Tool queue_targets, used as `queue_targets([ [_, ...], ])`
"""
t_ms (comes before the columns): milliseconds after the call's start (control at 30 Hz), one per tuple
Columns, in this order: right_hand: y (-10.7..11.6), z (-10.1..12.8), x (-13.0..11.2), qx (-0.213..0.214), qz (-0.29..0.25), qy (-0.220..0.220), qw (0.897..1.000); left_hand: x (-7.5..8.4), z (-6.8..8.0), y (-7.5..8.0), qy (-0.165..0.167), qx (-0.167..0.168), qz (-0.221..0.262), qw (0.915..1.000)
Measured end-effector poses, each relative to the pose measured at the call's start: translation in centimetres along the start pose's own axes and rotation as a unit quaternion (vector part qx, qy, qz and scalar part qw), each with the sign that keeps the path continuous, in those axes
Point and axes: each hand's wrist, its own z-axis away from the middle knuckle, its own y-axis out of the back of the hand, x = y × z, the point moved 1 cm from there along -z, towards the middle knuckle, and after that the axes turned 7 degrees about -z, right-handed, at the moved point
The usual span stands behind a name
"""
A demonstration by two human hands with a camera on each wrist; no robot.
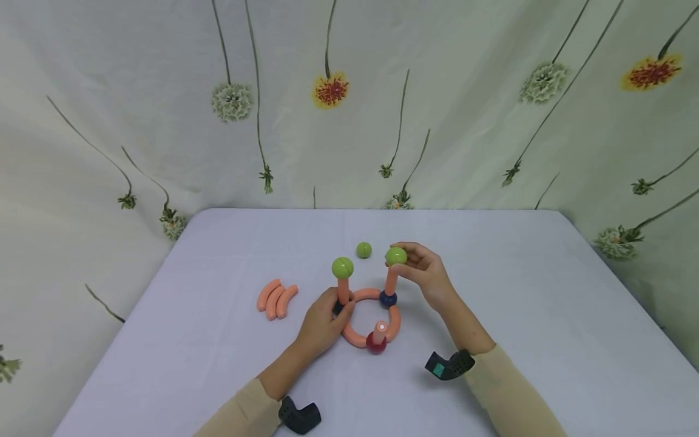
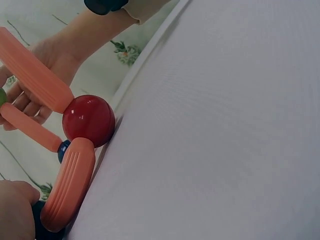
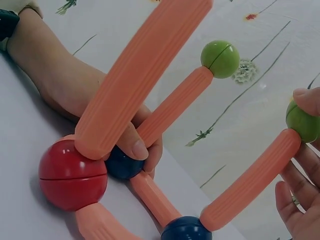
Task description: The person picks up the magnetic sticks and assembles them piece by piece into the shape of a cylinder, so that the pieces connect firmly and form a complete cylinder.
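Orange curved rods [image 1: 355,338] and balls are joined into a ring on the table. At its near side sits a red ball [image 1: 375,344] bearing an upright orange rod [image 3: 142,80] with a bare top. My left hand [image 1: 319,325] grips the dark blue ball [image 3: 124,162] on the ring's left; a rod topped by a green ball [image 1: 342,267] rises from it. With thumb and fingers my right hand [image 1: 428,274] pinches another green ball [image 1: 395,256], at the top of the rod [image 3: 255,180] standing on the right-hand blue ball [image 1: 388,299].
A loose green ball [image 1: 363,249] lies beyond the ring. To the left, several curved orange rods [image 1: 277,299] lie side by side. The white table [image 1: 164,364] ends at a flower-printed cloth [image 1: 464,121]. Dark wrist devices [image 1: 450,365] sit at both sleeves.
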Motion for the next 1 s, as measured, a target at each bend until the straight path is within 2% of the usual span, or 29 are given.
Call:
queue_targets([
  [233,0.2,0.0,0.5,-0.005,0.005,0.001,1.0,-0.3,0.0,-0.2,-0.027,0.024,-0.016,0.9992],
  [333,0.1,0.1,0.5,-0.008,0.008,-0.002,1.0,-0.2,0.0,-0.2,-0.024,0.019,-0.015,0.9994],
  [533,0.2,0.2,0.8,-0.024,0.024,-0.017,0.999,-0.1,0.0,-0.1,0.004,-0.004,0.006,1.0],
  [700,0.6,0.2,1.9,-0.064,0.082,-0.039,0.994,-0.1,0.0,-0.1,0.01,-0.007,0.011,0.9999],
  [767,0.9,0.2,2.4,-0.074,0.122,-0.049,0.989,-0.1,0.0,-0.1,0.009,-0.005,0.008,0.9999],
  [833,1.3,0.2,2.9,-0.077,0.177,-0.064,0.979,-0.1,0.0,-0.2,0.006,-0.003,0.005,1.0],
  [1000,2.1,0.3,3.7,-0.091,0.298,-0.106,0.944,-0.1,0.0,-0.2,0.001,0.005,0.002,1.0],
])
